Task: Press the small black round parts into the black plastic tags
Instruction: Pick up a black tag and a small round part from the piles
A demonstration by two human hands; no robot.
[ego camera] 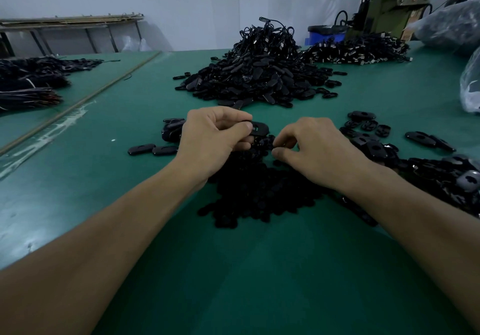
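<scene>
While the left hand (215, 137) pinches a black tag (259, 128) above the heap of round parts (259, 191), the right hand (311, 150) curls thumb and forefinger at its far edge, catch unclear; a part picked crooked could slip or seat askew.

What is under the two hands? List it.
A heap of small round parts lies under the left hand and right hand, on the table. The left hand holds a tag above it. Whether the right hand pinches one is covered.
</scene>
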